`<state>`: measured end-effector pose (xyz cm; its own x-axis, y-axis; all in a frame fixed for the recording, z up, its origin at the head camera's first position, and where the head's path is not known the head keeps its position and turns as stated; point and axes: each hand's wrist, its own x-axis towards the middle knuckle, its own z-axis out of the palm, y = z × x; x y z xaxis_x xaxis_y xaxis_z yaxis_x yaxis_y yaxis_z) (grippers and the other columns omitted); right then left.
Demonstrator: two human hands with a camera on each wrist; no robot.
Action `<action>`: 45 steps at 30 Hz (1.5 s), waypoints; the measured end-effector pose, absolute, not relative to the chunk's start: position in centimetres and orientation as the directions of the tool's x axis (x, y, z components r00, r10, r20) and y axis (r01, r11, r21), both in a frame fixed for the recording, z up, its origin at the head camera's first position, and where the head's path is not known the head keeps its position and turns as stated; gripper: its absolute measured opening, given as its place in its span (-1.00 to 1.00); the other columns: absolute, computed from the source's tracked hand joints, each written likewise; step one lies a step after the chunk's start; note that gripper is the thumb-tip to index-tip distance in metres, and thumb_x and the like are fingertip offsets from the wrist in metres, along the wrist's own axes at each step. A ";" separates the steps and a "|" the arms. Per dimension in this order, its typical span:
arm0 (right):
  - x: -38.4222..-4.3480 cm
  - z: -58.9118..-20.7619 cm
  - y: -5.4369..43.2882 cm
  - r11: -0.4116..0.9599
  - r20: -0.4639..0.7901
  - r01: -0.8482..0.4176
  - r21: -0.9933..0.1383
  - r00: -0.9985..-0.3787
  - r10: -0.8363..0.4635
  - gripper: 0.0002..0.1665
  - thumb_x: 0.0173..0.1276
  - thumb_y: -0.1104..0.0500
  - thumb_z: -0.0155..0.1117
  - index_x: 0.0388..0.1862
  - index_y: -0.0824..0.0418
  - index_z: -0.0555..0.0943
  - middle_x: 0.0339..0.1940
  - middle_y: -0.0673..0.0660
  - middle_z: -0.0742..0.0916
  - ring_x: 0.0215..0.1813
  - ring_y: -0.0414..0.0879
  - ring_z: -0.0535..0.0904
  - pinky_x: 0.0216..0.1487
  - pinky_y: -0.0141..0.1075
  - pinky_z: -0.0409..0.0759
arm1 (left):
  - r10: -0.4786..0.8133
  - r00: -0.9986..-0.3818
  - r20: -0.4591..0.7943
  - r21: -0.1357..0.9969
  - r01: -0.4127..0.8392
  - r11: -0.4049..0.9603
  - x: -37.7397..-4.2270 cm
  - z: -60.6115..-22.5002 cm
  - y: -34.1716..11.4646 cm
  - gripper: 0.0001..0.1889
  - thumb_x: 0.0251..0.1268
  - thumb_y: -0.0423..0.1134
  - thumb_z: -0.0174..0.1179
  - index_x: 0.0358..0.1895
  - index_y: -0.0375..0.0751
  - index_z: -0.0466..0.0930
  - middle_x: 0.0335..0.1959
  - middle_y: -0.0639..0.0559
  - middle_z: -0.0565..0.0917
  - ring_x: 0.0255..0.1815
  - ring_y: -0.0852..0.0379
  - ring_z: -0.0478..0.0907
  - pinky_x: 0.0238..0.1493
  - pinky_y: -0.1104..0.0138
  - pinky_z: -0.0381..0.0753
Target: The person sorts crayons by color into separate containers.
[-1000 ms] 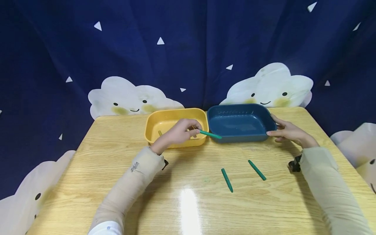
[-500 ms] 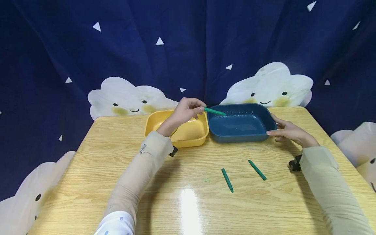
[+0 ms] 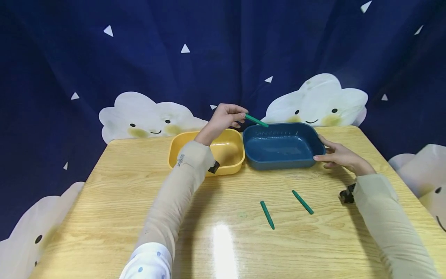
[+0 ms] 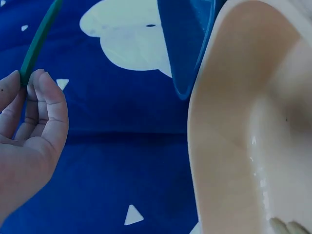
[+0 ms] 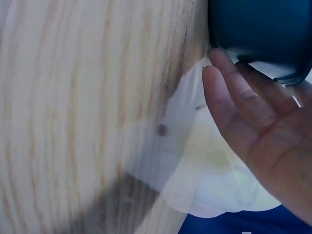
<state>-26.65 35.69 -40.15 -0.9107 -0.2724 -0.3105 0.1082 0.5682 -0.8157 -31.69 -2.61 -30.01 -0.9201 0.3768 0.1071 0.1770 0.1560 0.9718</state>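
My left hand [image 3: 224, 117] pinches a green crayon [image 3: 256, 120] by one end, between thumb and fingers. The crayon slants down to the right, its free end by the back left rim of the blue bin [image 3: 283, 164]. In the left wrist view the crayon [image 4: 41, 41] points up from the fingertips. My right hand [image 3: 343, 157] touches the right end of the blue bin, thumb near its front corner. Nearly straight fingers [image 5: 239, 90] lie against the bin in the right wrist view. Below my left forearm is a yellow bin [image 3: 226, 169], partly hidden.
Two more green crayons lie apart on the wooden table, one left [image 3: 267, 215], one right [image 3: 302, 202]. Olive stick ends [image 4: 287, 227] show inside the yellow bin in the left wrist view. A dark blue curtain [image 3: 209, 50] with clouds hangs behind the table.
My left hand has risen from over the yellow bin, moving back and slightly right with the green crayon. My right hand has stayed at the blue bin's end.
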 end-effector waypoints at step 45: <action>-26.3 -39.7 35.5 0.586 -0.312 0.120 -0.801 -0.920 -0.238 0.18 0.19 0.01 0.31 0.44 -0.03 -0.37 -0.32 0.23 0.53 -0.51 -0.04 0.49 -0.29 -0.20 0.60 | 0.355 -0.931 -0.085 0.991 -0.116 -0.066 -37.9 -33.4 8.4 -0.75 0.21 -0.46 0.14 -0.08 -0.55 0.54 -0.44 -0.19 0.60 -0.54 0.14 0.55 -0.30 0.32 0.62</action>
<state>-26.27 35.52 -39.70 -0.9197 -0.2384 -0.3120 0.1200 0.5860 -0.8014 -37.91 8.39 -33.38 -0.9309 0.3552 -0.0848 -0.1156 -0.0662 0.9911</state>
